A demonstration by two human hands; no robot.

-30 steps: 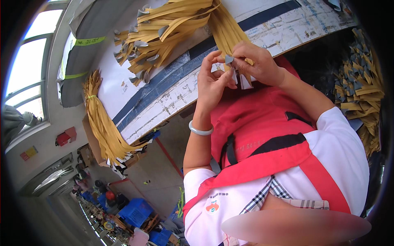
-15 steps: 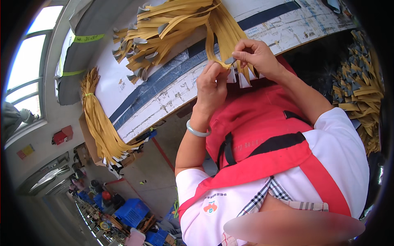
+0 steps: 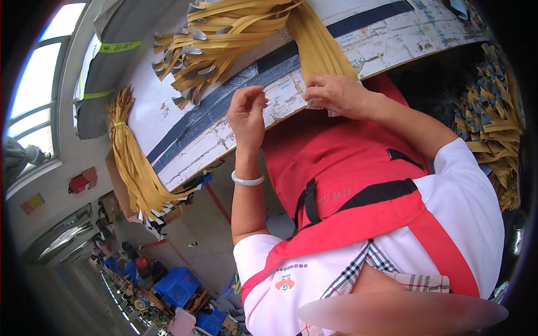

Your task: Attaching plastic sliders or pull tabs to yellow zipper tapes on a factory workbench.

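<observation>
A flat fan of mustard-yellow strips, like zipper tapes, hangs over the table's near edge. My right hand is closed around their lower ends, with pale tips showing under the fingers. To its left, my left hand is raised near the edge, fingers loosely bent and apart from the thumb. Nothing shows in it. A pile of similar yellow strips with grey tabbed ends lies beyond my hands on the table.
The worn white table carries dark blue tape bands. A tied yellow bundle drapes over its left end. More grey-ended strips are heaped at right. Blue crates stand on the floor at lower left.
My left hand has moved left, away from the strips. My right hand has come down onto their lower ends; the single strip with a grey tab no longer shows between my hands.
</observation>
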